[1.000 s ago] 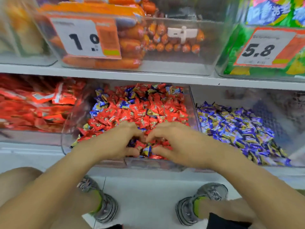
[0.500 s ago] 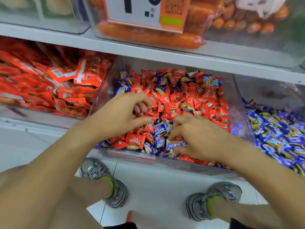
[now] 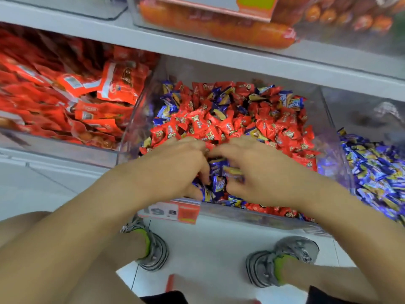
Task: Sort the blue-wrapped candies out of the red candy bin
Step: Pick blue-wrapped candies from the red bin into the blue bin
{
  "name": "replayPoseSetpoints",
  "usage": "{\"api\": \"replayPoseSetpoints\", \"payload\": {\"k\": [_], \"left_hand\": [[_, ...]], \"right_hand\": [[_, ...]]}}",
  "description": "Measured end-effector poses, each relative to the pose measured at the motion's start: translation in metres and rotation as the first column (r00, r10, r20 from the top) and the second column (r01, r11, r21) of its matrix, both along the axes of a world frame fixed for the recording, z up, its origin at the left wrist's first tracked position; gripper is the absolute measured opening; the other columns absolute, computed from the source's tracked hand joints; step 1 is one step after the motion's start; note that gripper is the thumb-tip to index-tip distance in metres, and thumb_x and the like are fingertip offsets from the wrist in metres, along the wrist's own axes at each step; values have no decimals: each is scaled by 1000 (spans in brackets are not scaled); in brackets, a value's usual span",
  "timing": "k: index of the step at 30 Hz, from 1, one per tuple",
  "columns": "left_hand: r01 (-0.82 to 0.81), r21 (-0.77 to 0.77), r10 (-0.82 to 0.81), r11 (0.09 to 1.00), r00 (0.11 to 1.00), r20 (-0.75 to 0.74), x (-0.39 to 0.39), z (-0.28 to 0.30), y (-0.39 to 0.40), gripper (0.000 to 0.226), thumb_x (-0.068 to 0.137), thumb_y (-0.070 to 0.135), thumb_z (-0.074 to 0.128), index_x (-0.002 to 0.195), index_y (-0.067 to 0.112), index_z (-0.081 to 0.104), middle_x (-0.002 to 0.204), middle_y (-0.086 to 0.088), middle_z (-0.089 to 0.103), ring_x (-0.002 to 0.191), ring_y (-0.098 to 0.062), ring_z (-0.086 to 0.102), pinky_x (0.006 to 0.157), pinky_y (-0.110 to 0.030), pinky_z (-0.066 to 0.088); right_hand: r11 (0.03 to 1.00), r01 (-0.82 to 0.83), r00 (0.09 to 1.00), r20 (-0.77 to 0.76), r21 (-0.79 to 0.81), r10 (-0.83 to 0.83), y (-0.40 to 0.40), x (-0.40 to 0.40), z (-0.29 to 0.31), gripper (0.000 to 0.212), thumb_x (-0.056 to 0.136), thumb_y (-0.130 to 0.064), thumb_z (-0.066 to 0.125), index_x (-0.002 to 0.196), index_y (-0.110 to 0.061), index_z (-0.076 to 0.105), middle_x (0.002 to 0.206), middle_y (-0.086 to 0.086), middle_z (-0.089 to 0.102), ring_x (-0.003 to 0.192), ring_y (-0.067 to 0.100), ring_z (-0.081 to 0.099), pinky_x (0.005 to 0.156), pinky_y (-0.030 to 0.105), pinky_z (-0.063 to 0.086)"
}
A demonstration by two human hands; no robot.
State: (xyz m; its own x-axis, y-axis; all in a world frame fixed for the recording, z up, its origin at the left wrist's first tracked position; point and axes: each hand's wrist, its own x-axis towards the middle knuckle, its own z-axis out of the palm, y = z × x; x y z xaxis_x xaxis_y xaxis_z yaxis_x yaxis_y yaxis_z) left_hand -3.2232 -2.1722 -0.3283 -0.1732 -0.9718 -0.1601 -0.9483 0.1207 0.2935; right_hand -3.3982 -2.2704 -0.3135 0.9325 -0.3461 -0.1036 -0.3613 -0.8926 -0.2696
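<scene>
Red packets [image 3: 65, 102] fill the left bin on the lower shelf. Orange sausages [image 3: 219, 29] lie on the upper shelf [image 3: 219, 51]. Grey shoes [image 3: 282, 260] stand on the white floor [image 3: 208, 242].

Left hand [image 3: 173, 167] has closed in beside right hand [image 3: 260, 172].

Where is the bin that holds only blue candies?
In the head view, the bin of blue candies sits at the right edge of the lower shelf, right beside the mixed red candy bin where both hands are working.
</scene>
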Motion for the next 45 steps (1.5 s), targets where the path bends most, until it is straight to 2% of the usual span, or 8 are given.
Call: {"api": "replayPoseSetpoints", "payload": {"k": [11,17,20,26,33,37,41,45], "left_hand": [[-38,47,40,998,999,-32,12,-6,-3,16,83,40,70,96,32,72,101,12,58,96,-9,52,91,-33,41],[-139,-304,4,943,913,-407,2,18,4,1,80,30,74,80,29,74,87,13,61,87,-9,57,78,-26,46],[-184,-253,5,950,816,-578,-7,24,4,5,83,23,77,84,26,73,74,11,65,68,-9,58,62,-14,42],[27,106,-13,994,992,-128,-8,3,-2,30,88,40,67,114,26,68,103,8,63,77,-2,45,72,-16,33],[38,63,-41,997,998,50,-15,1,-11,43,85,40,69,125,27,59,115,3,59,102,-18,56,85,-27,46],[8,59,-9,998,1000,14,-12,-6,-17,43,79,40,75,118,32,62,106,7,63,97,-16,59,81,-29,49],[-21,71,26,997,997,-66,-6,-10,-23,30,76,33,76,106,33,72,96,15,69,79,-6,56,75,-27,48],[-58,57,67,997,985,-162,-3,-6,-26,12,84,26,70,95,27,74,67,19,61,62,4,54,58,-9,36]], "right_hand": [[987,-42,984,-179,-153,14,-3,14,-18,62,75,-62,72,125,-28,57,117,-2,50,102,23,56,86,41,49],[997,-66,998,-17,-36,66,-12,8,-15,23,89,-36,64,109,-25,62,97,-5,67,91,19,62,76,34,48],[981,53,991,114,185,-75,-20,-3,-6,15,89,-29,65,104,-29,62,91,-15,69,83,5,63,74,29,48],[869,100,953,204,485,-224,-26,-26,9,15,97,-21,61,111,-24,65,91,-22,67,74,-4,63,69,11,45],[944,146,975,118,295,-188,-21,-31,12,33,91,-57,43,113,-40,60,93,-18,63,98,5,53,84,28,44],[919,143,956,188,367,-224,-21,-30,19,17,97,-38,54,112,-35,62,89,-9,68,70,8,60,69,28,49],[943,119,968,174,310,-179,-23,-34,21,22,99,-23,54,118,-34,60,110,-23,64,87,-15,56,73,3,35],[915,151,958,172,373,-228,-30,-38,18,26,99,-20,55,118,-36,60,103,-18,67,84,-1,63,74,17,43]]}}
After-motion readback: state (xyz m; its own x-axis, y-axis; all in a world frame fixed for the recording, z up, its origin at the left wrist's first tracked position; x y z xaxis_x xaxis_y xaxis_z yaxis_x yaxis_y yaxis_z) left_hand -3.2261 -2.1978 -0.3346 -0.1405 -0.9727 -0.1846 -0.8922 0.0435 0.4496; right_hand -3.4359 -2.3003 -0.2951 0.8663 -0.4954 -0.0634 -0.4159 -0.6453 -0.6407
